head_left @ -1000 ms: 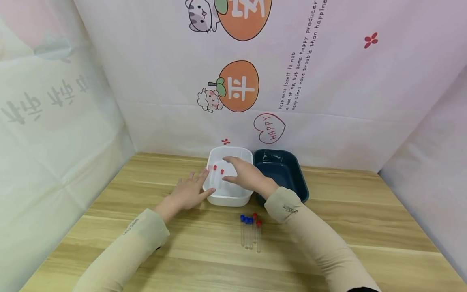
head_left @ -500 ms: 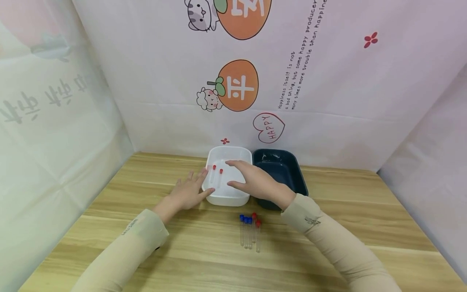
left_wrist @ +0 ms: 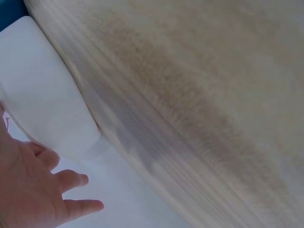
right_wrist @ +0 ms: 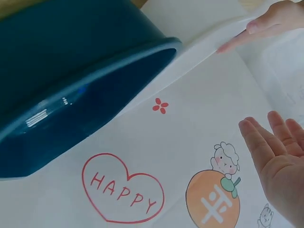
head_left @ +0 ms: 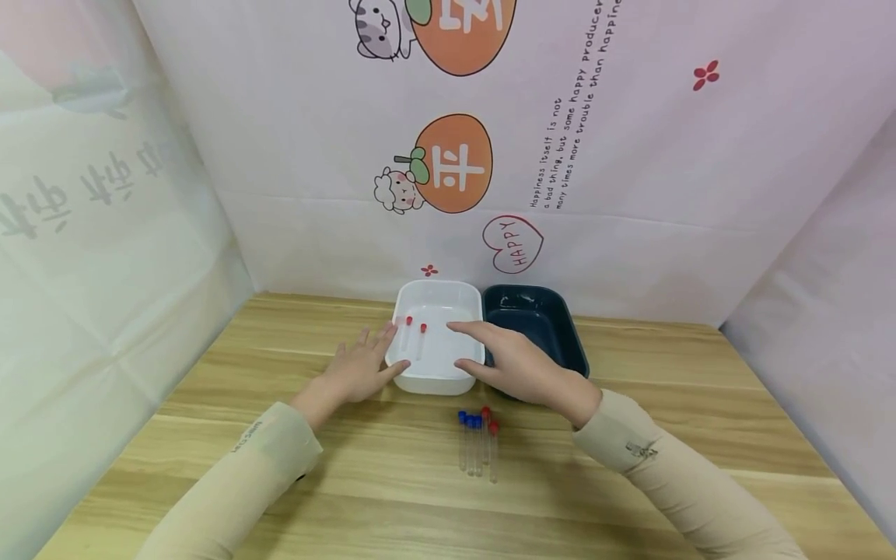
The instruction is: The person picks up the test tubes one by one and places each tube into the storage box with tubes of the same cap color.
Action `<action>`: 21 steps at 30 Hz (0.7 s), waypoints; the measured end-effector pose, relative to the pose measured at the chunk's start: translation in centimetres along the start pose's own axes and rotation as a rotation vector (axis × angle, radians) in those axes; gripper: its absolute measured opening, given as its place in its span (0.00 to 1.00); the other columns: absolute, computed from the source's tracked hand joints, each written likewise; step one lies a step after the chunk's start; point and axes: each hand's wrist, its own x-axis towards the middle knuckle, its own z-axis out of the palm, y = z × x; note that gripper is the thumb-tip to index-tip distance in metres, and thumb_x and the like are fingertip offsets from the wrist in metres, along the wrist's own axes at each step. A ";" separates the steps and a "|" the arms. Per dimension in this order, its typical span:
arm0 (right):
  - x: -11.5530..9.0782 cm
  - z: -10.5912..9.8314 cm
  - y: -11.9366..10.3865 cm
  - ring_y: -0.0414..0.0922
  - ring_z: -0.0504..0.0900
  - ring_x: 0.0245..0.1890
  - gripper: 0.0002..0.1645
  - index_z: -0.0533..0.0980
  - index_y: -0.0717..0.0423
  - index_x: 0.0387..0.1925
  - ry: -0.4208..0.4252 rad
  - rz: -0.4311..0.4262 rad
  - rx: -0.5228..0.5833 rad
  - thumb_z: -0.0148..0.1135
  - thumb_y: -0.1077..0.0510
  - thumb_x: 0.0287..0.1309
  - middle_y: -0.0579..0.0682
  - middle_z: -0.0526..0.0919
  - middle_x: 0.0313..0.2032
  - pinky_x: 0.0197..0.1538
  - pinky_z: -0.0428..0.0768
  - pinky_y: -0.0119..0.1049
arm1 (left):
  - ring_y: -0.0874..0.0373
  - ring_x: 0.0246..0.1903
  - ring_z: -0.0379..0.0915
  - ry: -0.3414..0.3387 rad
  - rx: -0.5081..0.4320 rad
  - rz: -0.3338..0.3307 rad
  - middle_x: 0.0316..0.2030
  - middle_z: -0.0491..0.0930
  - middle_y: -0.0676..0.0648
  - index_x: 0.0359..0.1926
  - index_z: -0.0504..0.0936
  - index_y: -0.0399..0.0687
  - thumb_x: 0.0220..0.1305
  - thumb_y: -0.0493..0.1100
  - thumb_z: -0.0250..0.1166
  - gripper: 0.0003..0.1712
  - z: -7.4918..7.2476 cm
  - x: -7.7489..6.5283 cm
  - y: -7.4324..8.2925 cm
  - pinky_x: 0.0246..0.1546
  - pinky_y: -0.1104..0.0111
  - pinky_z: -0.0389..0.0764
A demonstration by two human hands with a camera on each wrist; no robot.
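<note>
Two clear test tubes with red caps (head_left: 423, 328) lie side by side in the left half of a white basin (head_left: 435, 386). My left hand (head_left: 355, 370) is at that basin's left side, fingers spread, fingertips right at the rim; the left wrist view shows the same hand (left_wrist: 38, 190) beside the white wall. Over the basin's right side, my right hand (head_left: 521, 365) hovers with thumb and fingers apart and nothing between them. On the table in front lies a group of test tubes (head_left: 477, 447), some blue-capped, two red-capped.
A dark blue basin (head_left: 577, 342) stands against the white basin's right side, partly covered by my right hand. Close behind both hangs a printed white cloth (head_left: 336, 241). Wooden tabletop (head_left: 378, 482) extends in front and to both sides.
My right hand has drawn back to the right and toward me, from over the middle of the white basin to its right edge. The left hand and the tubes stay in place.
</note>
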 end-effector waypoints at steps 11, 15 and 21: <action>-4.3 0.0 1.7 0.54 0.79 0.63 0.29 0.75 0.58 0.67 0.107 -0.092 0.015 0.70 0.58 0.66 0.56 0.80 0.63 0.60 0.79 0.50 | 0.34 0.78 0.38 -0.005 -0.001 0.008 0.81 0.46 0.44 0.83 0.42 0.48 0.76 0.69 0.47 0.49 -0.1 0.0 0.2 0.69 0.30 0.44; -5.7 -0.1 2.2 0.52 0.80 0.62 0.29 0.76 0.57 0.66 0.107 -0.095 0.032 0.70 0.58 0.66 0.55 0.81 0.62 0.58 0.81 0.49 | 0.34 0.78 0.37 -0.010 -0.002 0.008 0.80 0.46 0.44 0.83 0.41 0.48 0.76 0.69 0.47 0.50 -0.1 0.0 0.3 0.70 0.30 0.43; -7.1 0.2 2.7 0.50 0.82 0.58 0.27 0.78 0.58 0.64 0.111 -0.069 0.044 0.70 0.58 0.65 0.53 0.82 0.61 0.57 0.82 0.47 | 0.34 0.78 0.37 -0.004 0.000 0.001 0.81 0.45 0.45 0.83 0.42 0.48 0.76 0.69 0.47 0.49 0.1 0.0 0.1 0.69 0.30 0.44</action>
